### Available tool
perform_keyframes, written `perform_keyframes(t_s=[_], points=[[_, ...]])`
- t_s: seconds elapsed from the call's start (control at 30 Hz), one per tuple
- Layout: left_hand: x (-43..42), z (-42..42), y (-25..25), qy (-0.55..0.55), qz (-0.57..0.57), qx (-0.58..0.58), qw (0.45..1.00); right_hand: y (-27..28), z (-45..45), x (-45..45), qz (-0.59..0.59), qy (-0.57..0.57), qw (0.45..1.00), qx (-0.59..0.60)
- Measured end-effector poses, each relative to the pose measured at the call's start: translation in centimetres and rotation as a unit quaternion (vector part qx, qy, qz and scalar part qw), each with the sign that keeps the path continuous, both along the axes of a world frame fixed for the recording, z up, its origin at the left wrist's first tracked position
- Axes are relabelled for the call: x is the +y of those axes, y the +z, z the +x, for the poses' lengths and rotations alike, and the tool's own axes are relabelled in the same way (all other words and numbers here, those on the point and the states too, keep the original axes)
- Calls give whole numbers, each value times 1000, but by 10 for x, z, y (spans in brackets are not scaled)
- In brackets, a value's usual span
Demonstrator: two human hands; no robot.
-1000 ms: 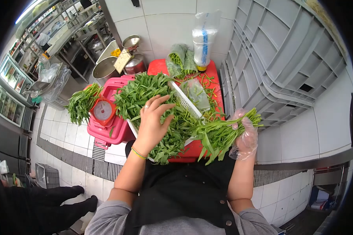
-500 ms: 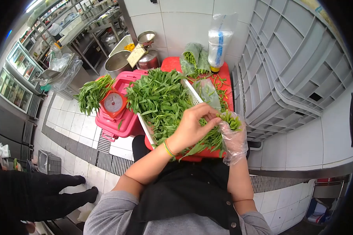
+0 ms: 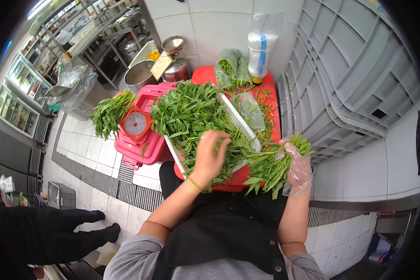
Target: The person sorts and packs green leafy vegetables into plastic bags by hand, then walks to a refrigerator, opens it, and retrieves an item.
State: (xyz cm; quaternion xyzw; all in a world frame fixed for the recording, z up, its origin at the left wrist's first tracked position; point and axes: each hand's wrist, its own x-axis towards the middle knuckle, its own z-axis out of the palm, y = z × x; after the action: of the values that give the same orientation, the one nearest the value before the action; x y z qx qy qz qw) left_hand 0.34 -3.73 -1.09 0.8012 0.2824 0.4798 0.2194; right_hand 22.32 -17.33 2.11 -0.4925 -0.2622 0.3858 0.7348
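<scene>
My left hand, bare with a coloured band at the wrist, is low over a heap of leafy green vegetables in a white perforated basket. Its fingers are curved, with a gap between thumb and index finger; nothing shows in them. On the right, my right hand wears a clear plastic glove and is closed around a bunch of greens. The bunch's cut stems point up and right, its leaves hang left and down.
A red surface under the basket also bears a bagged bundle of greens, a plastic bag roll and loose stems. Left stands a pink bin with an orange scale and more greens. Grey crates rise at right.
My left hand has left the stem ends of the bunch and moved left over the basket. My right hand has shifted slightly right, tilting the bunch so its leaves show more.
</scene>
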Motion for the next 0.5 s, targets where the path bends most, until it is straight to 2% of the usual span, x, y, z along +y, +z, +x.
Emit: perform_keyframes(t_s=[0.07,0.17,0.27,0.3,0.37,0.4,0.43,0.5], points=[[20,-4,-12,47,-122,-33,991,0,7,-6,-20,14,999,-33],[38,-4,1,67,-112,-83,988,0,11,-11,-25,18,999,-43],[48,7,15,18,-69,-72,995,10,13,-18,-9,13,1000,-9],[47,11,29,-22,-79,-35,996,10,12,-18,7,3,1000,17],[60,17,12,-37,-158,44,986,9,14,-18,15,-6,1000,15],[70,17,15,-64,-165,160,971,11,15,-19,11,-14,1000,21],[68,18,14,-65,-165,160,971,13,16,-20,8,-24,999,27],[61,24,16,-27,-120,409,904,6,21,-19,0,-46,999,-29]])
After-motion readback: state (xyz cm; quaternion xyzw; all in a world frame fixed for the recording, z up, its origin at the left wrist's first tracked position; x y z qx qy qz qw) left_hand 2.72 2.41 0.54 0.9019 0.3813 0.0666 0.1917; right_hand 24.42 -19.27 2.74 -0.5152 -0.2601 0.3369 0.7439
